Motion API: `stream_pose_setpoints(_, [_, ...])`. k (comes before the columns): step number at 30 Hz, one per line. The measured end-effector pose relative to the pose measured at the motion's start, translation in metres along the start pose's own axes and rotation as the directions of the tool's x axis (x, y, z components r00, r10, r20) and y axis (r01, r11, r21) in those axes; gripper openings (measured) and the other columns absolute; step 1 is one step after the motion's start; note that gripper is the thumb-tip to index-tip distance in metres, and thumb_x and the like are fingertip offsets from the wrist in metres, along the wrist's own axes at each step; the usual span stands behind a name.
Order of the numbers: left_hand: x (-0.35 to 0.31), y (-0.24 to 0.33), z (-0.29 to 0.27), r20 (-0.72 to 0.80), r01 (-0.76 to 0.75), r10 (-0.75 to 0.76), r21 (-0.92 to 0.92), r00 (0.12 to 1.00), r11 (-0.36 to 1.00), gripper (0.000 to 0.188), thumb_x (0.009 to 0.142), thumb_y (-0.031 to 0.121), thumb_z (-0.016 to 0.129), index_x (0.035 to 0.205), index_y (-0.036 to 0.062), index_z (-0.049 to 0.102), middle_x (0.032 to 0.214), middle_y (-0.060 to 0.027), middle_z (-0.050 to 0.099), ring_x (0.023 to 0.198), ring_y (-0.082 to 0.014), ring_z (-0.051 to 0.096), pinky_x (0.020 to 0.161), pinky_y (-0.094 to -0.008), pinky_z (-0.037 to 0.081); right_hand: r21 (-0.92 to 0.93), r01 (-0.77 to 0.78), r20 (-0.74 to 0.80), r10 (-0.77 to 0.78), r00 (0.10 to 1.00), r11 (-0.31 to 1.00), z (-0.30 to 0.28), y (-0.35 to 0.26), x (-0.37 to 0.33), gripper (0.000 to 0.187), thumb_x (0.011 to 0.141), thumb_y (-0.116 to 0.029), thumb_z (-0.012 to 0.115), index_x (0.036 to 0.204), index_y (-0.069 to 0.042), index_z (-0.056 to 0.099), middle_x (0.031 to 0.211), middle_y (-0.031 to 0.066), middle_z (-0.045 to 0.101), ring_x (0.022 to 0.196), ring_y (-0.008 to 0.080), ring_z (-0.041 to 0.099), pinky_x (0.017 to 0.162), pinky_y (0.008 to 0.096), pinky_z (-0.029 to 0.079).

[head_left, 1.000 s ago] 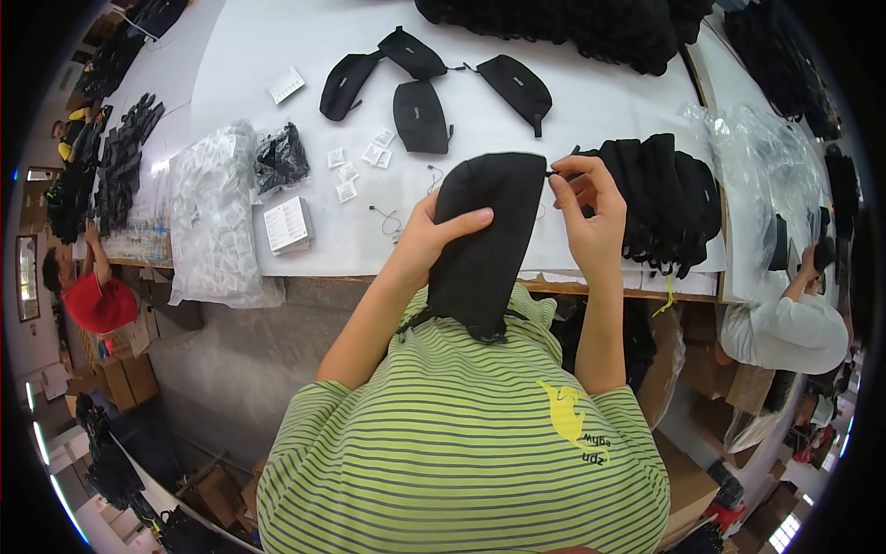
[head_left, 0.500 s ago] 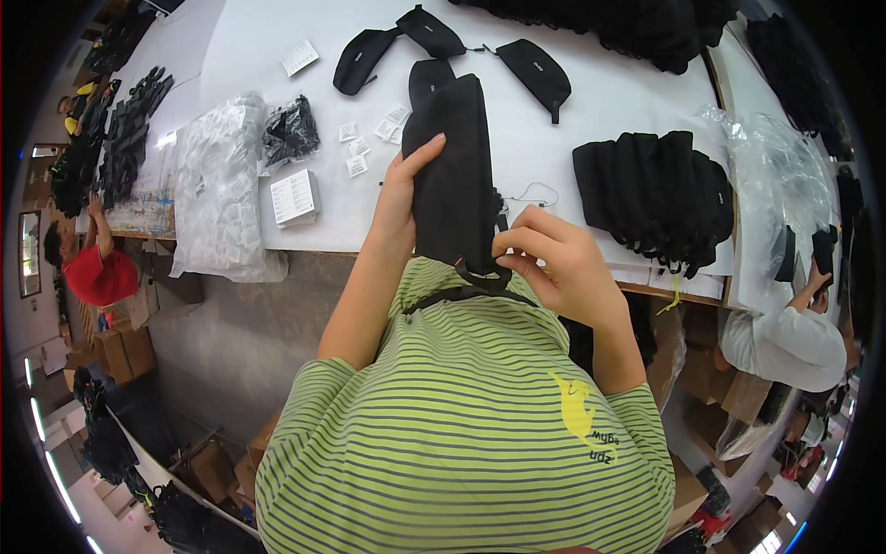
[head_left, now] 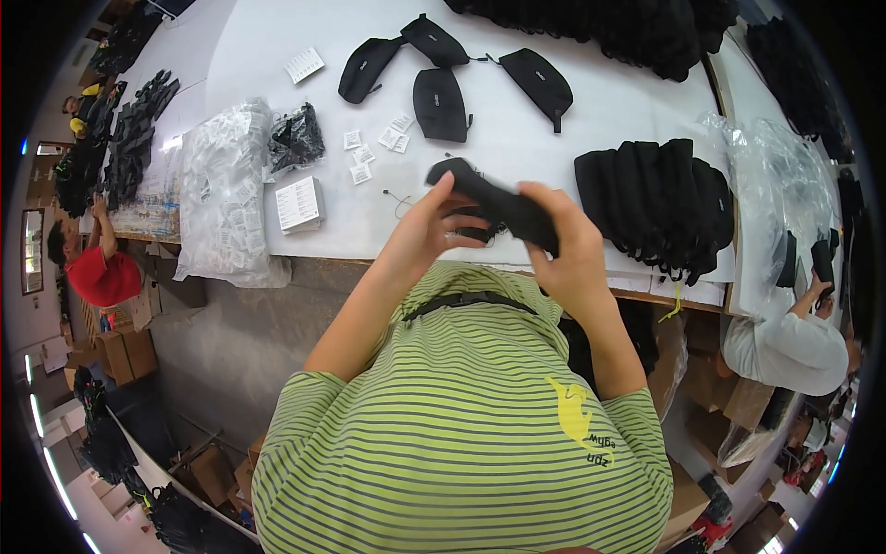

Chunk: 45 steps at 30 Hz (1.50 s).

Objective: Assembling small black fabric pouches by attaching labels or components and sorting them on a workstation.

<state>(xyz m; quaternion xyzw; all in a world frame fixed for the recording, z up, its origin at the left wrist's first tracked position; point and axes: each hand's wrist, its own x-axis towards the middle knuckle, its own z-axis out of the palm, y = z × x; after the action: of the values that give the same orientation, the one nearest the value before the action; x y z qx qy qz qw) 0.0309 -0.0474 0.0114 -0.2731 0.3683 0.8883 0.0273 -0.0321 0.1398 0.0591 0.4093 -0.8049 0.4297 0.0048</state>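
Above the table's near edge I hold a black fabric pouch (head_left: 510,209), tilted down to the right and partly blurred. My left hand (head_left: 434,220) is closed on its upper left end, thumb on top and fingers beneath. My right hand (head_left: 570,235) grips its lower right end between thumb and fingers. Just beyond lies a black pouch (head_left: 439,109) flat on the table. Three similar pouches are spread around it: a left pouch (head_left: 366,70), a far pouch (head_left: 434,42) and a right pouch (head_left: 537,83). Under my hands are small dark items I cannot make out.
Small white packets (head_left: 362,173) lie left of the pouches, near a stack of printed cards (head_left: 299,205) and a clear plastic bag of white packets (head_left: 221,189). Black pouches are heaped on the right (head_left: 651,203). Co-workers in red (head_left: 100,275) and white (head_left: 784,351) work at either side.
The pouch has swung from standing upright to lying tilted between my hands. My right hand has moved up from its bottom corner, and my left hand has shifted lower.
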Motion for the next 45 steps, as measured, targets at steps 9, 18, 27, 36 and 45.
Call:
stream_pose_setpoints(9, [-0.006,0.022,-0.022,0.442,-0.534,0.31,0.601,0.842,0.594,0.04,0.082,0.005,0.066,0.122,0.0087,0.057,0.103,-0.0041,0.058,0.092,-0.0116,0.055,0.078,-0.0218,0.044,0.609,-0.321,0.004,0.401,0.916,0.725,-0.011,0.032,-0.016,0.024,0.087,-0.007,0.063,0.111,-0.003,0.061,0.093,0.0043,0.063,0.083,0.0091,0.056,0.075,0.021,0.045])
stream_pose_setpoints(18, [-0.005,0.028,-0.017,0.523,-0.505,0.019,0.813,0.852,0.291,0.028,0.076,0.009,0.072,0.104,0.0089,0.069,0.096,-0.0048,0.046,0.089,-0.0181,0.049,0.081,-0.0275,0.042,0.341,-0.655,0.437,0.504,0.745,0.674,-0.047,0.058,-0.038,0.017,0.084,-0.006,0.065,0.101,-0.007,0.066,0.075,-0.003,0.055,0.055,0.001,0.045,0.048,0.0185,0.034])
stream_pose_setpoints(27, [0.039,0.021,-0.094,0.138,-0.272,0.481,0.937,0.866,0.22,0.033,0.085,0.019,0.066,0.116,0.0106,0.06,0.118,-0.0123,0.04,0.102,-0.0242,0.049,0.086,-0.0331,0.044,0.062,-0.489,-0.787,0.344,0.513,0.87,-0.149,0.111,-0.073,0.027,0.086,-0.009,0.066,0.113,-0.01,0.062,0.098,0.0009,0.064,0.054,0.0046,0.05,0.048,0.0207,0.039])
stream_pose_setpoints(36, [0.076,-0.033,-0.176,0.152,-0.149,0.55,0.988,0.821,-0.05,0.044,0.078,0.018,0.071,0.117,0.0077,0.054,0.123,-0.019,0.04,0.115,-0.0368,0.041,0.097,-0.0439,0.036,-0.49,-0.772,-0.706,0.336,0.624,0.405,-0.201,0.271,-0.13,0.045,0.077,-0.013,0.065,0.121,-0.016,0.058,0.105,0.0178,0.059,0.1,0.0346,0.057,0.094,0.0439,0.041])
stream_pose_setpoints(45, [0.066,0.021,-0.295,-0.151,0.421,0.938,0.907,0.313,0.005,0.061,0.076,0.033,0.07,0.126,0.0053,0.049,0.127,-0.0207,0.043,0.123,-0.0376,0.037,0.099,-0.0483,0.033,-0.25,-0.481,-0.168,0.451,0.877,0.84,0.03,0.18,-0.054,0.009,0.078,-0.013,0.066,0.085,-0.009,0.062,0.08,0.0067,0.056,0.072,0.0242,0.059,0.064,0.035,0.047])
